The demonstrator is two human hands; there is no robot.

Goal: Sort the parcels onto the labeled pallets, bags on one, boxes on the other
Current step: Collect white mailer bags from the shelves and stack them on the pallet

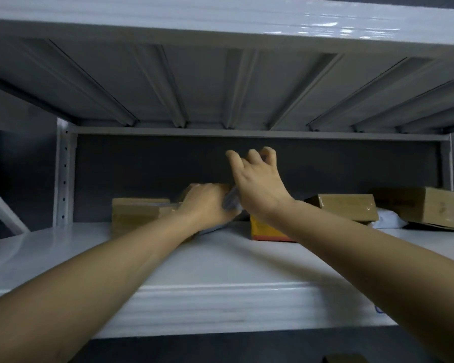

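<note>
Both my arms reach into a white shelf (220, 260). My left hand (206, 203) grips a grey bag parcel (231, 200) that lies over brown cardboard boxes (139, 208) at the shelf's back. My right hand (257, 179) is raised just above and right of it, fingers loosely curled and holding nothing. Under my right wrist stands a yellow and orange box (262, 230). Much of the grey bag is hidden behind my hands.
To the right lie two more brown boxes (346, 205) (427, 208) with a white bag (388, 218) between them. The shelf above (220, 82) hangs low overhead. A white perforated upright (63, 174) stands at the left. Another brown box (345, 358) shows at the bottom edge.
</note>
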